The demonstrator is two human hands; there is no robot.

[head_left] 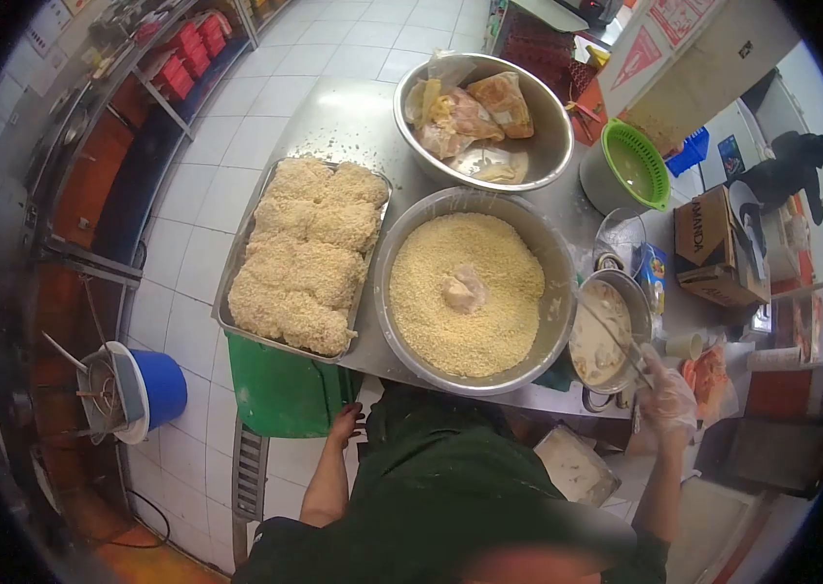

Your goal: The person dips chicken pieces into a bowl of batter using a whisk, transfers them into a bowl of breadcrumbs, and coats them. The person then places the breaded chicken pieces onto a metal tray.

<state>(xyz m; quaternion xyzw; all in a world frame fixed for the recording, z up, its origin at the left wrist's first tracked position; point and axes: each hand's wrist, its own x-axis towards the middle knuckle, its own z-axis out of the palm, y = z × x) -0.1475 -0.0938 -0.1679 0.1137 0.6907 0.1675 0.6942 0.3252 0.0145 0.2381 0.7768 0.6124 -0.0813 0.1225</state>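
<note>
My right hand (669, 397), in a clear plastic glove, is closed around metal tongs (633, 362). Their far end reaches over a metal pot (647, 310) of pale, milky batter with pieces in it. Left of the pot, a large steel bowl (387, 326) holds yellowish breadcrumbs (470, 331), with one pale piece of raw chicken (465, 290) on top. My left hand (346, 424) hangs low beside my dark apron, below the table edge and near a green stool (280, 389). Its fingers are apart and it holds nothing.
A metal tray (221, 313) of crumb-coated pieces (304, 258) lies at left. Behind the crumbs stands a steel bowl (567, 161) with bagged meat (470, 122). At right are a green strainer (659, 185) and a cardboard box (708, 243). A blue bucket (163, 387) stands on the floor.
</note>
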